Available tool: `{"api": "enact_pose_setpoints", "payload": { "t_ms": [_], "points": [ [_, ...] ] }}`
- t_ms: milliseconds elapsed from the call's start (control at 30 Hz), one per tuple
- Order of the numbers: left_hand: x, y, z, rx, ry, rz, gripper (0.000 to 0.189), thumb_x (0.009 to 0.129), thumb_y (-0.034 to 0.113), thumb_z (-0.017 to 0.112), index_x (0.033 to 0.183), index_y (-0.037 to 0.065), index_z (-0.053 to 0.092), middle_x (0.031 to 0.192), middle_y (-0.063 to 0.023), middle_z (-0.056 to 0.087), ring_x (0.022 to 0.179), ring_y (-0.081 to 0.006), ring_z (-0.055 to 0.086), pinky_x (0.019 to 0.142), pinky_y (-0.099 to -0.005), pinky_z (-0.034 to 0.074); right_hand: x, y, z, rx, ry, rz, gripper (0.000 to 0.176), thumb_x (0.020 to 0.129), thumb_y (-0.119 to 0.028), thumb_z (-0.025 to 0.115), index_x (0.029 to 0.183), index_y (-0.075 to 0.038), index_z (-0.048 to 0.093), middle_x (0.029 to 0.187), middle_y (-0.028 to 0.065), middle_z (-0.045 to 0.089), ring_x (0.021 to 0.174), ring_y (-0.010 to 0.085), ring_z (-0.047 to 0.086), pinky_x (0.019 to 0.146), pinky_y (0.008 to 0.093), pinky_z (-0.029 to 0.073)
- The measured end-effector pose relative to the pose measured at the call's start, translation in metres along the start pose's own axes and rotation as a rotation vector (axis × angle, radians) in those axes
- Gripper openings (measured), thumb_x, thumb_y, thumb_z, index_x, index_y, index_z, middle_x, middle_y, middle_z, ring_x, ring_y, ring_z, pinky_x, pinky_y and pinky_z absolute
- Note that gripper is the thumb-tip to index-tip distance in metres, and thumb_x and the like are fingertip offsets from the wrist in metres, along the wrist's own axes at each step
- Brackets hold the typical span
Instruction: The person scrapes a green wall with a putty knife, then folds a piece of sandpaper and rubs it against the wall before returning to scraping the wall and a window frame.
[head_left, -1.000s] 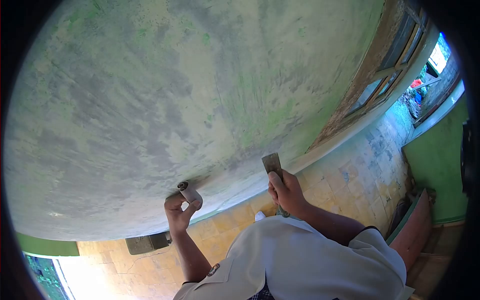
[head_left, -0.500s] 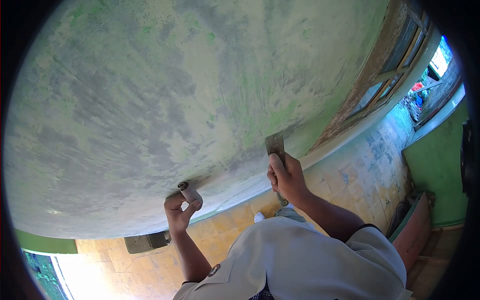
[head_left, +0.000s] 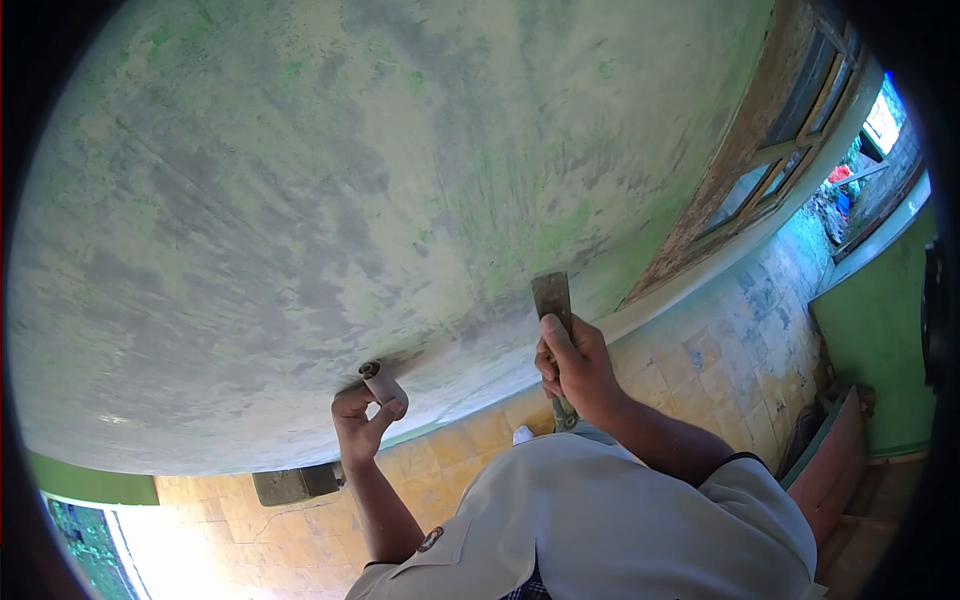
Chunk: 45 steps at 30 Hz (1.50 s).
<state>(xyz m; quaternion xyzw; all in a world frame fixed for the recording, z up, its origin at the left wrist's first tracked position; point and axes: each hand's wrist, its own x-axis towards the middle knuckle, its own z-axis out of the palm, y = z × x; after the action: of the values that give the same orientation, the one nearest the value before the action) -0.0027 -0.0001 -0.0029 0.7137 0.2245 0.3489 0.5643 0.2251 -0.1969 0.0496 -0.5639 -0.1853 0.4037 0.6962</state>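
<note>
My left hand (head_left: 358,428) grips a small greyish-brown roll (head_left: 385,388) between thumb and fingers, its dark round end turned toward the wall. The roll is close to the lower part of the wall (head_left: 400,190), which is patchy grey and pale green with scraped streaks. In my right hand (head_left: 580,365) is a scraper (head_left: 551,293), held upright with the thumb along it and its flat, worn blade against or very near the wall. The end of its handle (head_left: 566,414) sticks out below the fist.
A wooden window frame (head_left: 740,200) runs along the right side of the wall. Yellowish floor tiles (head_left: 440,460) lie below, with a dark box-like object (head_left: 297,485) at the wall's foot on the left. A reddish board (head_left: 825,470) leans at the right near a green wall (head_left: 875,340).
My right hand and the scraper have shifted slightly downward in view. My left hand with the roll has hardly moved.
</note>
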Motion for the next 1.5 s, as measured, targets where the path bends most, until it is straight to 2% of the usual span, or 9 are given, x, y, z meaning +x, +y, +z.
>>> {"api": "enact_pose_setpoints", "payload": {
  "t_ms": [433, 567, 633, 800, 867, 1000, 1300, 1333, 1500],
  "points": [
    [0.0, 0.002, 0.002, -0.034, 0.005, -0.003, 0.005, 0.069, -0.002, 0.07, 0.071, -0.001, 0.065, 0.071, -0.0034, 0.065, 0.069, -0.0085, 0.057, 0.066, -0.0251, 0.043, -0.013, -0.006, -0.006, -0.086, -0.021, -0.049, 0.034, 0.096, -0.034, 0.045, 0.076, -0.006, 0.044, 0.054, 0.0016, 0.044, 0.038, 0.0068, 0.039, 0.038, 0.0241, 0.035],
    [0.002, 0.002, 0.004, -0.039, 0.021, 0.037, 0.005, 0.069, -0.002, 0.07, 0.072, -0.001, 0.065, 0.071, -0.0034, 0.065, 0.068, -0.0083, 0.057, 0.066, -0.0249, 0.043, -0.003, -0.015, -0.005, -0.165, -0.02, -0.011, 0.035, 0.095, -0.031, 0.046, 0.071, -0.006, 0.043, 0.049, -0.0009, 0.04, 0.036, 0.0071, 0.038, 0.036, 0.0234, 0.033],
    [0.002, 0.0, 0.003, -0.041, 0.009, 0.023, 0.006, 0.069, -0.002, 0.07, 0.072, -0.002, 0.065, 0.071, -0.0034, 0.065, 0.069, -0.0084, 0.057, 0.066, -0.025, 0.043, 0.012, -0.036, 0.005, -0.071, 0.024, -0.207, 0.034, 0.095, -0.03, 0.046, 0.071, -0.006, 0.043, 0.05, -0.0008, 0.04, 0.037, 0.007, 0.038, 0.036, 0.0231, 0.033],
    [0.0, -0.004, 0.001, -0.069, 0.006, 0.001, 0.006, 0.069, -0.001, 0.07, 0.073, -0.001, 0.066, 0.072, -0.0033, 0.065, 0.07, -0.0087, 0.057, 0.067, -0.0252, 0.043, -0.013, -0.019, -0.001, -0.114, -0.059, -0.127, 0.033, 0.095, -0.033, 0.045, 0.076, -0.006, 0.043, 0.052, 0.0005, 0.041, 0.037, 0.0081, 0.038, 0.039, 0.0246, 0.036],
    [0.0, -0.006, 0.002, -0.067, 0.031, 0.028, 0.006, 0.069, 0.0, 0.07, 0.073, -0.001, 0.066, 0.071, -0.0033, 0.065, 0.069, -0.0087, 0.057, 0.066, -0.025, 0.043, -0.021, 0.0, -0.008, -0.138, -0.067, 0.038, 0.035, 0.095, -0.034, 0.045, 0.074, -0.006, 0.043, 0.052, 0.0007, 0.042, 0.037, 0.0085, 0.038, 0.039, 0.0247, 0.036],
    [-0.002, -0.004, 0.002, -0.072, 0.013, 0.01, 0.006, 0.07, 0.0, 0.07, 0.073, -0.001, 0.066, 0.071, -0.0033, 0.065, 0.069, -0.0088, 0.057, 0.067, -0.0252, 0.043, 0.011, -0.032, -0.003, -0.079, 0.01, -0.141, 0.037, 0.095, -0.035, 0.044, 0.073, -0.006, 0.043, 0.051, 0.0012, 0.042, 0.036, 0.0088, 0.038, 0.037, 0.0244, 0.034],
    [0.0, -0.006, 0.002, -0.056, 0.041, 0.032, 0.006, 0.069, -0.001, 0.07, 0.073, -0.001, 0.066, 0.072, -0.0038, 0.065, 0.068, -0.0089, 0.057, 0.065, -0.025, 0.043, -0.003, -0.025, -0.009, -0.135, -0.032, 0.013, 0.035, 0.095, -0.035, 0.045, 0.075, -0.006, 0.043, 0.054, 0.0015, 0.043, 0.038, 0.0084, 0.038, 0.039, 0.0247, 0.035],
    [-0.001, -0.006, 0.002, -0.066, 0.034, 0.019, 0.006, 0.069, -0.001, 0.07, 0.074, -0.001, 0.066, 0.072, -0.0038, 0.065, 0.069, -0.0092, 0.058, 0.066, -0.0251, 0.043, 0.007, -0.023, -0.009, -0.024, -0.046, 0.003, 0.036, 0.095, -0.035, 0.045, 0.073, -0.006, 0.044, 0.053, 0.0011, 0.044, 0.037, 0.008, 0.039, 0.037, 0.0246, 0.035],
    [-0.004, 0.0, 0.006, -0.097, 0.047, -0.068, 0.007, 0.069, -0.001, 0.07, 0.074, -0.002, 0.066, 0.072, -0.0042, 0.065, 0.07, -0.0098, 0.058, 0.069, -0.0257, 0.044, -0.009, -0.016, -0.011, -0.084, -0.031, -0.074, 0.035, 0.095, -0.033, 0.045, 0.071, -0.007, 0.044, 0.052, 0.0006, 0.044, 0.037, 0.0076, 0.039, 0.037, 0.0243, 0.034]
  ]
}}
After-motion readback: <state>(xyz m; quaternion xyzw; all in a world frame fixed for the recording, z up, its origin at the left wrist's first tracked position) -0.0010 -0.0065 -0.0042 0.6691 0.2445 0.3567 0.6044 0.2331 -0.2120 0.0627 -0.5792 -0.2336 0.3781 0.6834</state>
